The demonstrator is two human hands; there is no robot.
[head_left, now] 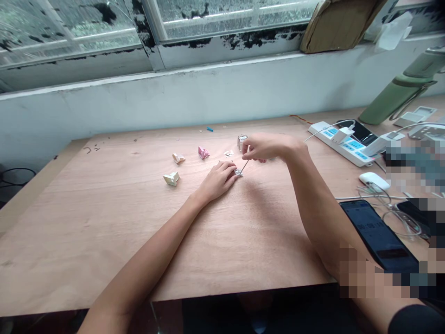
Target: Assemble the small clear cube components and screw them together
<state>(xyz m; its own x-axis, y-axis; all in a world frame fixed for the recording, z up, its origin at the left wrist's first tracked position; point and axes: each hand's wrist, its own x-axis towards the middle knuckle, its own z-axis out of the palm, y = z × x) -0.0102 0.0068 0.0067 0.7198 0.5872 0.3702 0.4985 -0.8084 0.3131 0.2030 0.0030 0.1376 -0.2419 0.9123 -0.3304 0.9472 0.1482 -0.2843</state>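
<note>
My left hand (219, 178) rests on the table, its fingertips and thumb closed on the left side of a small whitish part (238, 172). Above and to the right, my right hand (266, 146) is bent down at the wrist and pinches a thin screwdriver (245, 166). The tool's slim shaft slants down to the small part; its handle is hidden by the fingers. Just behind my right hand stands a small clear box (241, 140). Tiny pieces (228, 153) lie beyond my left fingertips, too small to name.
A pink block (203, 152), a peach block (178, 158) and a cream block (171, 178) lie to the left. A blue bit (209, 129) sits farther back. On the right are a power strip (342, 143), white earbud case (374, 182), phone (378, 234), cables and green bottle (392, 93).
</note>
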